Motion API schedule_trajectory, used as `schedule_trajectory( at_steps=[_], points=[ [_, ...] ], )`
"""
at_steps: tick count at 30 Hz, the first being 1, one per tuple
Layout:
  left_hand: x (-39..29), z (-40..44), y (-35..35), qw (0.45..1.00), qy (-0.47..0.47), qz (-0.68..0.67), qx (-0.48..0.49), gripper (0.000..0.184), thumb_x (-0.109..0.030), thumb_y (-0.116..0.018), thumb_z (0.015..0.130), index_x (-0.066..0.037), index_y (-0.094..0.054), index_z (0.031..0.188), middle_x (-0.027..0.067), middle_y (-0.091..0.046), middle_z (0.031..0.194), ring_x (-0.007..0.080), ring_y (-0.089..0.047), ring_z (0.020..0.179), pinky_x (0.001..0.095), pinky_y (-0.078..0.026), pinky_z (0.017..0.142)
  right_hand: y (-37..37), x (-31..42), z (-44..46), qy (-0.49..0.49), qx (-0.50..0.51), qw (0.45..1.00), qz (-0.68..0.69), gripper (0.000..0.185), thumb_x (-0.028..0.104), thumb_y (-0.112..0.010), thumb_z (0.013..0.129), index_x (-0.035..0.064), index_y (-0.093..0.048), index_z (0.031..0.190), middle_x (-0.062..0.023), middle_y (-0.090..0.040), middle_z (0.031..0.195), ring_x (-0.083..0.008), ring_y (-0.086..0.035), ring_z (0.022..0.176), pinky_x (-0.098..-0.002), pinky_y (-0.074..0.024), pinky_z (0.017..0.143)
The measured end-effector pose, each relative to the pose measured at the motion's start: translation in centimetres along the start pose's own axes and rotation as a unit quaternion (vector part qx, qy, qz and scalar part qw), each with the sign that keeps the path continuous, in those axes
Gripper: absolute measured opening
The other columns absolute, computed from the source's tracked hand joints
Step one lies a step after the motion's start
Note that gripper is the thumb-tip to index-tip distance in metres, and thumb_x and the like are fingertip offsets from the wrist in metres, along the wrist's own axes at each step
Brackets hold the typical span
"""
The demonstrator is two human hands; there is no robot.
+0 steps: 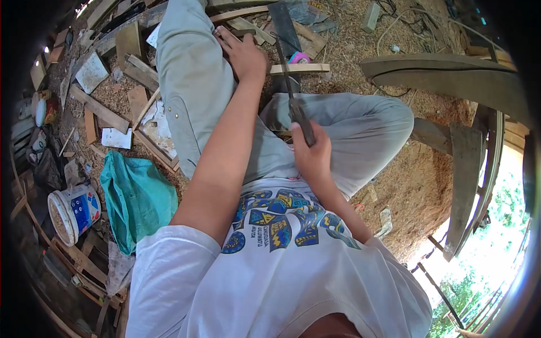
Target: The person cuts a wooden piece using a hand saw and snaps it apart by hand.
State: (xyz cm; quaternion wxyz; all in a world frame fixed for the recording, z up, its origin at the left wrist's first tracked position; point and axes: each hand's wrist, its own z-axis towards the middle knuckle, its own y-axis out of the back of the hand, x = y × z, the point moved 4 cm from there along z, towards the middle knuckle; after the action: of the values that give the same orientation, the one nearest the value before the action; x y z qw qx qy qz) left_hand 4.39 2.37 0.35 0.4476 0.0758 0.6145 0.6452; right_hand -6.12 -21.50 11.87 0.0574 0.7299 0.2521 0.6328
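My right hand (311,153) is closed around the dark handle of a hand saw (285,70), whose long, thin blade shows nearly edge-on and points away from me. The blade crosses a pale wooden strip (310,68) lying level between my legs. My left hand (246,57) presses down at the left end of that strip, beside my raised left knee. Its fingers curl over the far side, and the part of the wood under the palm is hidden. A pink and blue tape measure (299,57) sits just beyond the strip.
Wood offcuts (100,109) and sawdust cover the ground. To my left are a teal sack (138,197) and a white bucket (73,214). A curved dark plank (439,79) with a black cable extends at the right. Boards edge a bright opening there.
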Motion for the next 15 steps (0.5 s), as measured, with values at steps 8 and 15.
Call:
schedule_trajectory(
  at_steps=[8,15],
  points=[
    [0.2,-0.3,-0.2,1.000,-0.011,-0.021,-0.012,0.028,-0.011,-0.071,0.082,-0.012,-0.076,0.110,0.0385,-0.024,0.166,0.0600,-0.019,0.155,0.0550,-0.028,0.129,-0.9,0.8,1.9,-0.009,0.011,1.000,-0.013,0.030,0.022,-0.072,0.099,-0.0018,-0.061,0.083,-0.0166,-0.054,0.063,-0.0224,-0.047,0.058,-0.0404,-0.0439,0.058],
    [0.3,0.1,-0.5,1.000,-0.002,-0.007,-0.010,0.033,-0.012,-0.073,0.082,-0.013,-0.077,0.115,0.0363,-0.025,0.167,0.0588,-0.020,0.155,0.0537,-0.031,0.128,-0.6,-0.1,1.1,-0.027,-0.006,1.000,-0.008,0.034,0.024,-0.072,0.099,-0.0025,-0.060,0.081,-0.0140,-0.053,0.061,-0.0172,-0.046,0.057,-0.0390,-0.0434,0.057]
  ],
)
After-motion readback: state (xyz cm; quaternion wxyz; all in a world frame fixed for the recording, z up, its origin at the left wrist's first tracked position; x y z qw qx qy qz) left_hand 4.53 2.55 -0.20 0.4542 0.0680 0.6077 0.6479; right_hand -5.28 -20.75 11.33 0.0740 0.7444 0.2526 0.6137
